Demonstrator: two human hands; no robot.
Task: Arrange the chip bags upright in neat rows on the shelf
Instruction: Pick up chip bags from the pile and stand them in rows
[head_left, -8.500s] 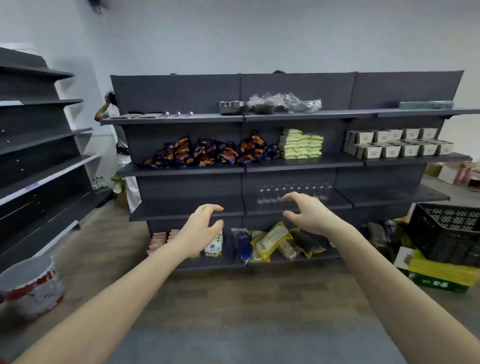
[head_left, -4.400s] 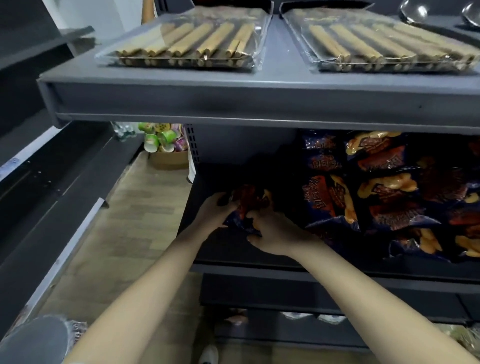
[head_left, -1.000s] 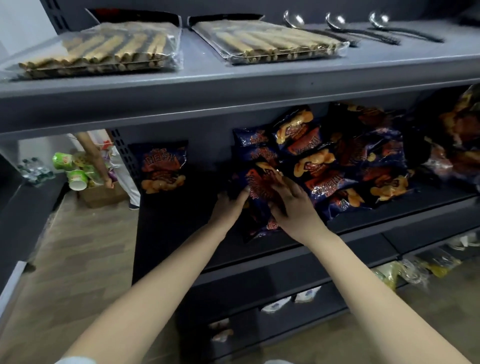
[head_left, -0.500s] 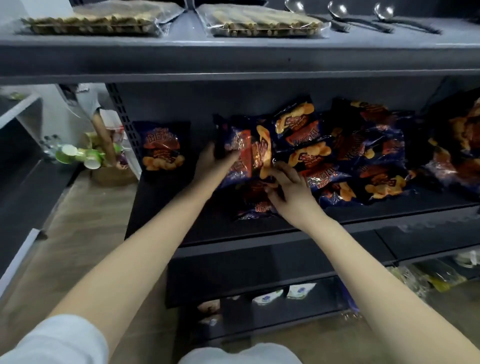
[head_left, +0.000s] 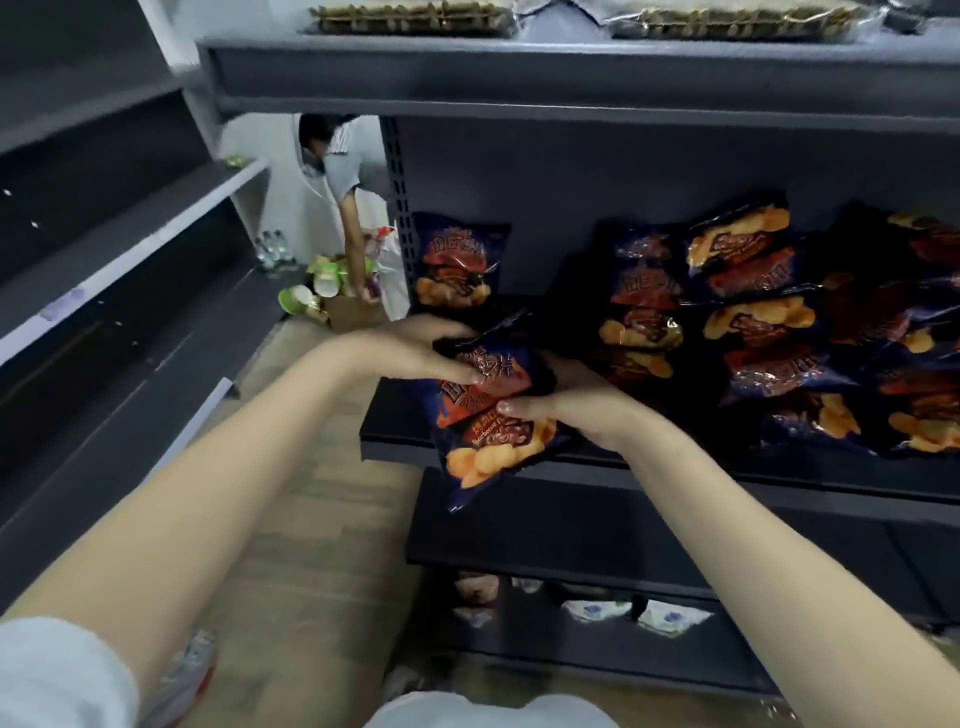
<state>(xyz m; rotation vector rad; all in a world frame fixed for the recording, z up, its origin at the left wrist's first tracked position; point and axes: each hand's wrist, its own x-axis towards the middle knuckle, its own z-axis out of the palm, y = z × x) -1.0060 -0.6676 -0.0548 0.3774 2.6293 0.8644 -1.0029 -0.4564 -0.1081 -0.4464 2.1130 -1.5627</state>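
Dark shelf (head_left: 395, 441) of heaped chip bags (head_left: 753, 332), both hands (head_left: 415, 353) (head_left: 576, 405) clasping one bag (head_left: 488, 410)

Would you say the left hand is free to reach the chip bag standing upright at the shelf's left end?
Probably not yet: the left hand and right hand both grip another chip bag; the path to the upright bag looks open.

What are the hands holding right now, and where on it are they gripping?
One chip bag, held by both hands in front of the shelf edge: the left hand grips its upper left part, the right hand its right side.
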